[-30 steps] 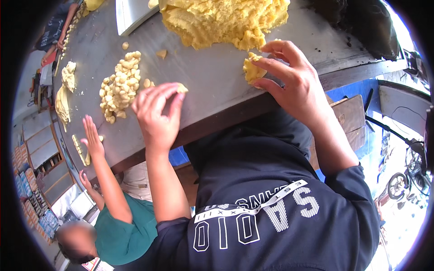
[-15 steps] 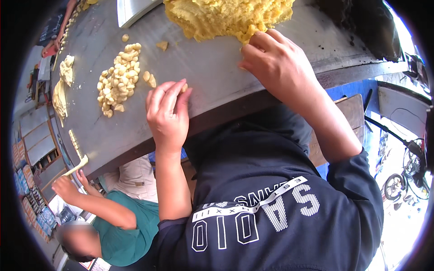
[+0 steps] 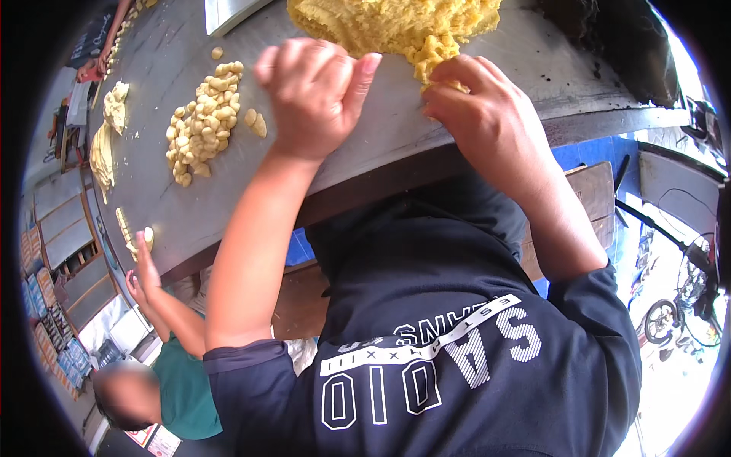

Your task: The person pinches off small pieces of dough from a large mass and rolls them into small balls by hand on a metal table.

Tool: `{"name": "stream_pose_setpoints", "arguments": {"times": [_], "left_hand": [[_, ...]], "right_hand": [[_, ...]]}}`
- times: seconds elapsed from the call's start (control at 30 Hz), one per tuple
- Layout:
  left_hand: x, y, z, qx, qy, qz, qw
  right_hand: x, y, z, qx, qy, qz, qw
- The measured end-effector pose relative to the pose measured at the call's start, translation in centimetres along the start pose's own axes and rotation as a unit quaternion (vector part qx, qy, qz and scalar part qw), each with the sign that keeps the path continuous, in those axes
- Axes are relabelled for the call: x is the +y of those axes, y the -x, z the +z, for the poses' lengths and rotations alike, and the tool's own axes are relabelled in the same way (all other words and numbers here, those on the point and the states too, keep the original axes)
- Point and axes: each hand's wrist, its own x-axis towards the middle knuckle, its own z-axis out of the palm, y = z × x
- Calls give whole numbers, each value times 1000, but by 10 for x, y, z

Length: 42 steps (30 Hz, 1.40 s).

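The right hand (image 3: 481,107) is pinching a bit of yellow dough (image 3: 456,85) in its bent fingers, at the near edge of the big dough lump (image 3: 396,24), which is sitting on the grey table (image 3: 373,137). The left hand (image 3: 314,97) is hanging over the table, its blurred fingers curling close together and its thumb sticking out; whether it is holding anything, I cannot tell. The pile of small pieces (image 3: 202,123) is lying to its left
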Motion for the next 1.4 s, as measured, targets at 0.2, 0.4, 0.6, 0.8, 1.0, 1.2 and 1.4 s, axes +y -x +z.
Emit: {"name": "stream_pose_setpoints", "arguments": {"times": [0.2, 0.4, 0.6, 0.8, 1.0, 1.2, 1.4], "left_hand": [[16, 2, 15, 2, 84, 90, 992], [17, 9, 4, 43, 140, 102, 984], [-16, 9, -26, 90, 397, -471, 783], [29, 78, -88, -179, -135, -200, 954], [40, 81, -68, -104, 60, -354, 928], [58, 66, -70, 20, 432, -571, 698], [85, 23, -70, 70, 576, -563, 589]], "right_hand": [[7, 5, 1, 22, 15, 56, 998], [14, -9, 9, -1, 52, -2, 999], [10, -20, 7, -69, 72, 32, 994], [-8, 4, -8, 11, -10, 55, 998], [-37, -15, 18, -43, -93, -62, 993], [-44, -12, 19, -88, -113, -24, 989], [-45, -30, 37, 52, -179, -38, 982]]}}
